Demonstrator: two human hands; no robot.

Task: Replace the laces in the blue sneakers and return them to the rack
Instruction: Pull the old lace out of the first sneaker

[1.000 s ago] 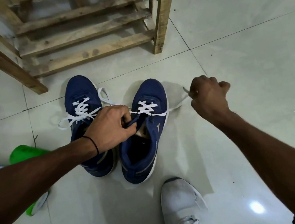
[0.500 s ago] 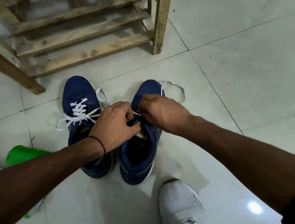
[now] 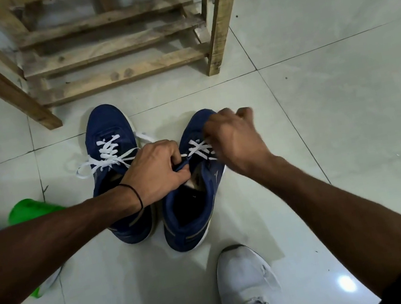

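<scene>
Right hand [image 3: 232, 141] now up by the toe of the right-side sneaker [image 3: 210, 190], no longer at its tongue.

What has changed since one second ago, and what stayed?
The right hand, which had pulled the white lace out sideways, returned over the dark blue sneaker nearer the white shoe; what its fingers hold is hidden. The left hand still pinches that sneaker beside the lacing. The other blue sneaker and wooden rack stayed.
</scene>
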